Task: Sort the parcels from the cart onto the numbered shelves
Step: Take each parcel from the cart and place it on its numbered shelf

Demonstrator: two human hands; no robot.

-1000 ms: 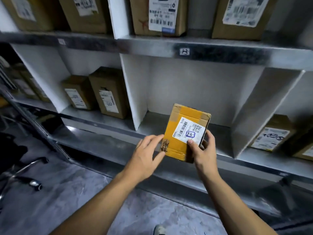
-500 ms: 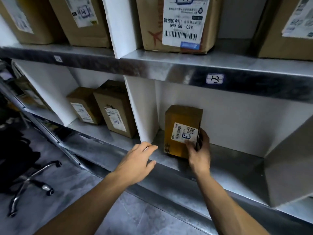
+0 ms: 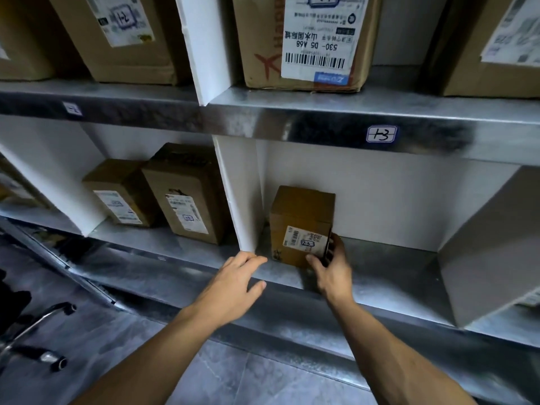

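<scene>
Since the first frame, the parcel (image 3: 301, 226) has been brought out of the air in front of the shelving and stood inside a compartment. The left hand (image 3: 233, 279), then at the parcel's left edge, has been drawn clear of it.

The right hand (image 3: 333, 270) is recorded holding the parcel low at its right front corner. The thumb is laid on the front face and the fingers are curled round the right side. The left hand is noted empty, with fingers loosely spread, over the front lip of the shelf (image 3: 380, 267). Whether it touches the metal cannot be told.

The parcel is seen upright on the shelf, at the left end of its compartment, just beside the white divider (image 3: 239, 194). A white label (image 3: 306, 240) with a handwritten mark, apparently "2-3", is carried on its front face. A tag (image 3: 381, 134) is fixed to the metal edge above the compartment.

Two brown boxes (image 3: 119, 191) (image 3: 187, 194) are observed in the compartment left of the divider. On the upper shelf a large box (image 3: 304, 42) with a barcode label is recorded. A grey tiled floor (image 3: 222, 372) and a chair base (image 3: 38, 340) are noted below.
</scene>
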